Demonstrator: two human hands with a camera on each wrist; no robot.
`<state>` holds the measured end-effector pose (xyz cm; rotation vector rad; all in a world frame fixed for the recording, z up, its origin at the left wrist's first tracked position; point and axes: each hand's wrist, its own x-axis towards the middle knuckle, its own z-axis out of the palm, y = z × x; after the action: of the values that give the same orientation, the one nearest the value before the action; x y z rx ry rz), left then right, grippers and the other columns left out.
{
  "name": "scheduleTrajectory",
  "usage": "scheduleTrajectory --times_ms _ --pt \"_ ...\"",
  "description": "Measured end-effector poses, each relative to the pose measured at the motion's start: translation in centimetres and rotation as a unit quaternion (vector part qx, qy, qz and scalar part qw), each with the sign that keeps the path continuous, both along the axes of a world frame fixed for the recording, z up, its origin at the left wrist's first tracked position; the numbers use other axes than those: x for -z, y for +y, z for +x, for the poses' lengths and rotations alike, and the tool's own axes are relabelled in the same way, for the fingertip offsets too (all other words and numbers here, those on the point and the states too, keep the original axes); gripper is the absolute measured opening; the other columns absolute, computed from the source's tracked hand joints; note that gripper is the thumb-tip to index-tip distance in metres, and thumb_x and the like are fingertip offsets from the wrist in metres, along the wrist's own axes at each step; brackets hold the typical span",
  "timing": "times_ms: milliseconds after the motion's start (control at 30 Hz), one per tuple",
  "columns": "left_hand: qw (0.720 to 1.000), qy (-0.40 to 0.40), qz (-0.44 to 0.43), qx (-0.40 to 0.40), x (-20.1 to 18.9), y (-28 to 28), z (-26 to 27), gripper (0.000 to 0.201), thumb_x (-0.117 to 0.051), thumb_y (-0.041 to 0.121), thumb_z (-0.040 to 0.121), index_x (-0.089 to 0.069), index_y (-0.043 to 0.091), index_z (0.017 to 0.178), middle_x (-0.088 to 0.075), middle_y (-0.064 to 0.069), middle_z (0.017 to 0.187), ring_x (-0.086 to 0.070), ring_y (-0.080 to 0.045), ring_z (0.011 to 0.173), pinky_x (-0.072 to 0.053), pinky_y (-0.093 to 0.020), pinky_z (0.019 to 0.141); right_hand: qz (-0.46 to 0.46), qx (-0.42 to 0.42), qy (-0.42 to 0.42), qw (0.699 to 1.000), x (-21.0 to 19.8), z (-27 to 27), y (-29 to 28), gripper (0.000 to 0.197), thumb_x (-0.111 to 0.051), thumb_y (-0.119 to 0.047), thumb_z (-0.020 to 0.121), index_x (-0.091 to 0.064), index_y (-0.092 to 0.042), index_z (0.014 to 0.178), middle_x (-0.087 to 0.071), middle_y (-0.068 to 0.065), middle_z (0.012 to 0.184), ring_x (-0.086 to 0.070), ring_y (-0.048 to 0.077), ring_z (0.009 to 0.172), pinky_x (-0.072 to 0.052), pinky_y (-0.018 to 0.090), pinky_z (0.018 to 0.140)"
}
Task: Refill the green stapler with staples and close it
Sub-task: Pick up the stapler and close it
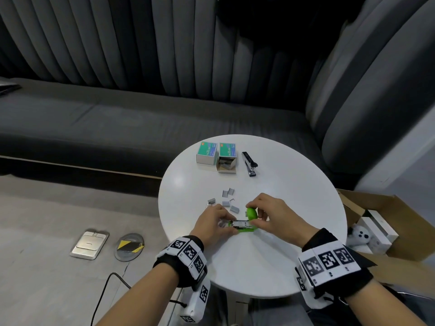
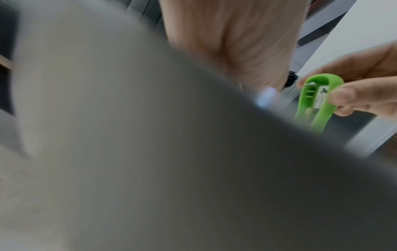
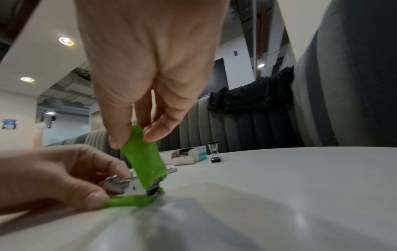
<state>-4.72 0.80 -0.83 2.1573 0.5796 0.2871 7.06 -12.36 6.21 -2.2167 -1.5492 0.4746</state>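
The green stapler (image 1: 244, 228) lies open on the round white table (image 1: 282, 208), its green lid (image 3: 144, 163) swung upright over the metal staple channel (image 3: 120, 185). My right hand (image 1: 266, 214) pinches the top of the lid (image 2: 315, 100) between thumb and fingers. My left hand (image 1: 215, 223) holds the front of the base and channel, thumb on the green base (image 3: 126, 203). Several loose staple strips (image 1: 227, 201) lie just beyond the hands. The left wrist view is mostly blocked by the table's blurred edge.
Two staple boxes (image 1: 207, 152), the right one (image 1: 227, 161) open, stand at the table's far side beside a black stapler (image 1: 249, 163). A grey sofa (image 1: 117, 118) lies behind. A cardboard box (image 1: 386, 222) sits on the floor at right.
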Motion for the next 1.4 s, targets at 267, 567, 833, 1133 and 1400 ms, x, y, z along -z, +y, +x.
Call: scheduleTrajectory --times_ms 267,567,833,1133,1400 --pt "1.000 -0.005 -0.016 -0.001 0.1 -0.1 -0.1 0.027 -0.078 0.022 0.069 -0.071 0.009 0.091 -0.053 0.000 0.091 -0.053 -0.019 0.095 -0.044 -0.032 0.086 -0.069 -0.047 -0.054 0.995 1.4 -1.2 2.0 0.039 -0.058 -0.027 0.087 -0.052 -0.016 0.124 -0.051 0.005 0.119 -0.043 0.018 0.113 -0.035 0.024 0.090" --pt "1.000 -0.009 -0.007 -0.006 0.5 -0.2 -0.2 0.026 -0.078 0.028 0.068 -0.071 0.012 0.087 -0.053 0.002 0.088 -0.053 -0.020 0.095 -0.045 -0.034 0.084 -0.106 -0.045 -0.065 0.991 2.3 -1.8 2.3 0.036 -0.053 -0.029 0.088 -0.050 -0.016 0.122 -0.054 0.011 0.109 -0.046 0.026 0.106 -0.038 0.034 0.083" --pt "0.999 0.033 0.004 0.029 0.3 0.3 -0.2 0.044 -0.076 0.027 0.071 -0.064 0.017 0.111 -0.047 0.002 0.097 -0.041 -0.009 0.095 -0.028 -0.017 0.074 -0.086 -0.004 -0.020 0.996 2.3 -1.5 1.4 0.033 -0.057 -0.020 0.084 -0.051 -0.021 0.116 -0.063 0.004 0.109 -0.055 0.024 0.100 -0.043 0.034 0.079" --pt "0.963 -0.044 -0.260 0.047 -1.1 -0.2 -0.5 0.028 -0.064 0.008 0.082 -0.062 0.009 0.110 -0.066 -0.007 0.102 -0.060 -0.012 0.090 -0.050 -0.023 0.088 0.113 0.182 0.174 0.961 1.6 -1.4 -0.4 0.022 -0.072 -0.012 0.075 -0.057 -0.016 0.091 -0.066 0.011 0.084 -0.059 0.027 0.079 -0.050 0.030 0.072" --pt "0.906 -0.159 -0.391 -0.014 -3.7 -2.3 0.2 0.013 -0.060 0.013 0.085 -0.063 0.013 0.097 -0.064 -0.023 0.113 -0.061 -0.030 0.107 -0.051 -0.037 0.096 0.216 0.233 0.268 0.910 0.7 -2.5 -0.8 0.022 -0.072 -0.007 0.072 -0.057 -0.012 0.087 -0.067 -0.006 0.077 -0.062 0.005 0.075 -0.053 0.025 0.072"
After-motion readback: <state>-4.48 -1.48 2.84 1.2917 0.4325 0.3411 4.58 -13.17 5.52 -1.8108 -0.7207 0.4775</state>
